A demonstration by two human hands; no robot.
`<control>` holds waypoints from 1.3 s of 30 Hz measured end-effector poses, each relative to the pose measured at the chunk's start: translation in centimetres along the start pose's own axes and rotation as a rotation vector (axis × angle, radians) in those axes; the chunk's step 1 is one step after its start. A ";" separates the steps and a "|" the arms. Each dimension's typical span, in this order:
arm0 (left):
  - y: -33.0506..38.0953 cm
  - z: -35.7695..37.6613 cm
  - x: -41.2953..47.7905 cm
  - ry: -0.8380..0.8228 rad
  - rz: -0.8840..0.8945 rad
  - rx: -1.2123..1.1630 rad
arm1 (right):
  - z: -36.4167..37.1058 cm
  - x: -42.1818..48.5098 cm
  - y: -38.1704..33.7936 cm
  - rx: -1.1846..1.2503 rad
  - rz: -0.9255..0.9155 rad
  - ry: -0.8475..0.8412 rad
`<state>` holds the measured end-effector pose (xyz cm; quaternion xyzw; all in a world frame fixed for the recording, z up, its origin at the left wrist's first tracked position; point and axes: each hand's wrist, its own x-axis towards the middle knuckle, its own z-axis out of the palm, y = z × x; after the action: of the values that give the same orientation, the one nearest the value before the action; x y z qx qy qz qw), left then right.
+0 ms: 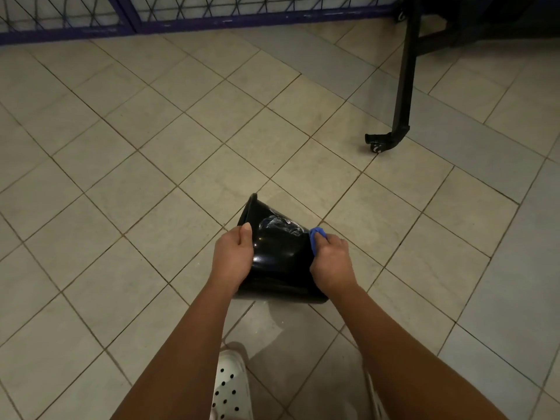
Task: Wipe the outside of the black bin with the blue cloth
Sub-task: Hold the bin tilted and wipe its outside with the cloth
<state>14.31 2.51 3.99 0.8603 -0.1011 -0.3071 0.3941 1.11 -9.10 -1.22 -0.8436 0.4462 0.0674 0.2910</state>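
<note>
I hold the black bin (278,256) low over the tiled floor (136,177), right in front of me. It is tipped over, with its small end pointing far and a bit left and its wide end near me. The wide end looks like it touches the floor, but my arms hide part of it, so I am not sure.

My left hand (233,256) grips the left side of the bin. My thumb lies on top of the shiny wall and my fingers curl around the side.

My right hand (331,259) is closed around the blue cloth (316,237). The cloth is bunched up small, and only a bit of it pokes out past my fingers. I press it on the right side of the bin, close to the far end.

There is a whitish smear (280,224) on top of the bin, between my two hands and closer to the far end. It sits just left of the cloth.

On the floor near me there is a shiny patch (272,325) that looks wet. My white shoe with holes (231,386) stands just near of it.

Far off to the right, a black metal leg (404,86) comes down to a little wheel (375,147) on the floor. It is well apart from the bin. Along the far edge runs a blue wire fence (212,13).
</note>
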 end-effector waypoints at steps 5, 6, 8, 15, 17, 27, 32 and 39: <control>0.1 0.1 0.2 0.002 0.037 0.018 | 0.7 -2.0 -0.7 -0.040 0.095 0.054; -0.1 0.0 0.2 0.002 0.028 0.010 | 1.1 -2.6 -1.0 -0.026 0.023 0.093; -0.4 -0.2 0.1 -0.001 0.010 -0.001 | 1.3 -2.8 -0.9 0.034 -0.144 0.133; -0.5 -0.3 0.0 -0.006 0.025 -0.009 | 0.0 0.8 0.9 0.071 -0.074 0.065; -0.6 -0.3 0.0 0.009 0.019 -0.005 | 0.0 0.0 0.5 0.003 0.106 0.006; -0.6 -0.4 -0.4 -0.013 0.040 -0.028 | 0.7 -1.0 -0.5 -0.009 -0.157 0.080; -0.2 -0.2 -0.1 -0.002 0.067 0.014 | 0.0 -1.1 -0.7 0.016 0.166 0.033; -0.4 -0.3 -0.5 -0.039 0.041 -0.011 | 1.4 -3.2 -3.0 0.000 -0.097 0.085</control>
<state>14.10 3.21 4.07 0.8496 -0.1247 -0.3164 0.4032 1.75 -4.70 0.08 -0.8663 0.4167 0.0174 0.2748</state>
